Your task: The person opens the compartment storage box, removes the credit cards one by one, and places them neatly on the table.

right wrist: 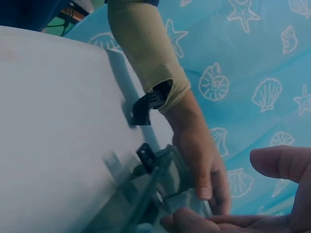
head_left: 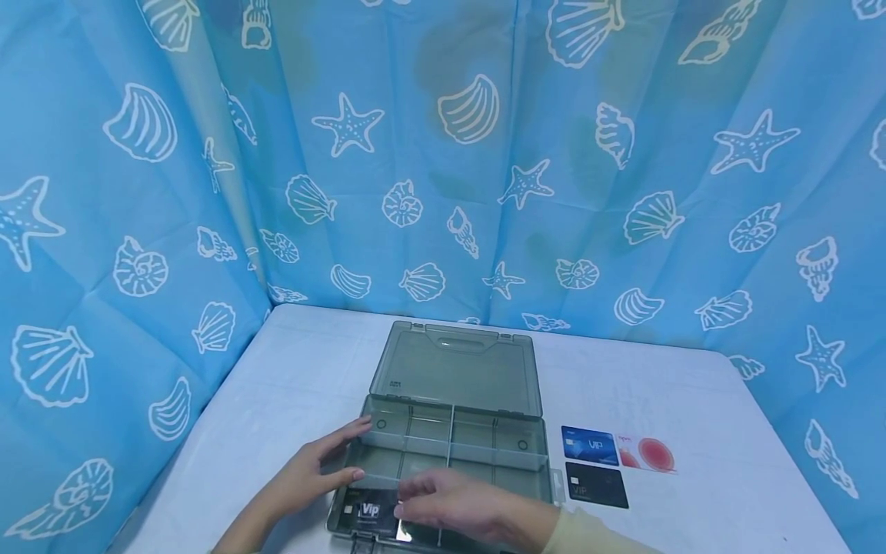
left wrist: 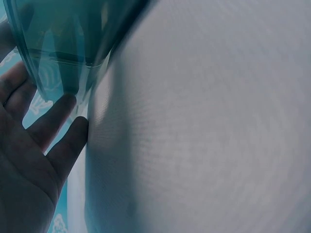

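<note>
A translucent grey-green compartment box (head_left: 477, 437) lies on the table with its lid (head_left: 457, 373) folded back. In its front left compartment is a black card marked "Vip" (head_left: 370, 517). My left hand (head_left: 301, 477) rests along the box's left side, thumb over the rim. In the left wrist view, its fingers (left wrist: 70, 145) are extended by the box wall. My right hand (head_left: 457, 500) hovers at the card's right edge, bent over the box. In the right wrist view, its thumb (right wrist: 279, 162) stands apart from its fingers, with nothing seen between them.
Right of the box lie a blue VIP card (head_left: 590, 446), a white card with a red circle (head_left: 651, 454) and a black VIP card (head_left: 597, 486). A side latch (head_left: 557, 486) juts out at the box's right. A blue shell-print curtain (head_left: 443, 177) encloses the white table (head_left: 311, 346).
</note>
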The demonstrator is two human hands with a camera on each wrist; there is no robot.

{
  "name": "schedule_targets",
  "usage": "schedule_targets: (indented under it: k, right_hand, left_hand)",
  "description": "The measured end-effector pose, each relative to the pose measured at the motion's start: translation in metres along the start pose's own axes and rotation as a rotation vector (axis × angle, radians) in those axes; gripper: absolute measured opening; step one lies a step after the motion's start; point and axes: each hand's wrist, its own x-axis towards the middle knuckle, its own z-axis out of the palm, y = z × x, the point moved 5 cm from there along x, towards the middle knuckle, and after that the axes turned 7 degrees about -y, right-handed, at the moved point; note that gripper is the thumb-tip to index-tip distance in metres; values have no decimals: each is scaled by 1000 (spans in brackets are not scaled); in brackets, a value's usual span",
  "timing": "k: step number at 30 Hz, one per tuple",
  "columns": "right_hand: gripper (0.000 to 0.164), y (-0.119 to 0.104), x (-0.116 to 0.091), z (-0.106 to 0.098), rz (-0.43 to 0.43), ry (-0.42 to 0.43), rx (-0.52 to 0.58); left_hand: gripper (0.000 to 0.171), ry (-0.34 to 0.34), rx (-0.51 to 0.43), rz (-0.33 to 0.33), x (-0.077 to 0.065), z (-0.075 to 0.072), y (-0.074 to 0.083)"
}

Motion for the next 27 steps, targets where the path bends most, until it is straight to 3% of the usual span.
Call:
schedule_targets:
  k: [9,17,27]
  right_hand:
    - [47,-17,2,-1,-99,41,-229]
    - [40,-17,15,-2,-169,81,-241]
    - [31,-12,31,3,-201,179,-390]
  left_hand:
    - [68,2,6,8,0,1,-2]
    - [67,5,5,20,0,-1,1]
    - [65,3,9,32,0,-1,0]
